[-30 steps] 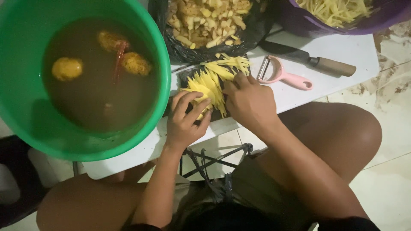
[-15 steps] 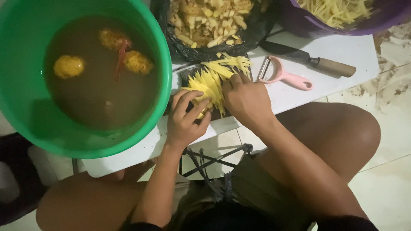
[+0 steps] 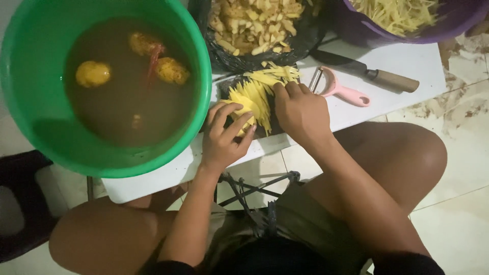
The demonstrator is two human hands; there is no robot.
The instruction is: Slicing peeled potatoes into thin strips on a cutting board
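Observation:
A fan of thin yellow vegetable strips (image 3: 253, 95) lies on a small dark board (image 3: 226, 84) on the white table (image 3: 417, 58). My left hand (image 3: 222, 141) curls around the near end of the cut yellow piece and pins it to the board. My right hand (image 3: 301, 113) sits just right of it, knuckles up, fingertips bent down onto the far strips. I see no tool in either hand.
A green bucket (image 3: 205, 76) of brown water with peeled yellow tubers (image 3: 93, 74) fills the left. A black bag of peelings (image 3: 249, 25) and a purple basin (image 3: 461, 20) of strips stand behind. A pink peeler (image 3: 344, 91) and a wooden-handled knife (image 3: 389, 79) lie to the right.
My right hand has slid a little farther up the strips toward the peeler. My left hand keeps its hold on the yellow piece. The view has shifted slightly.

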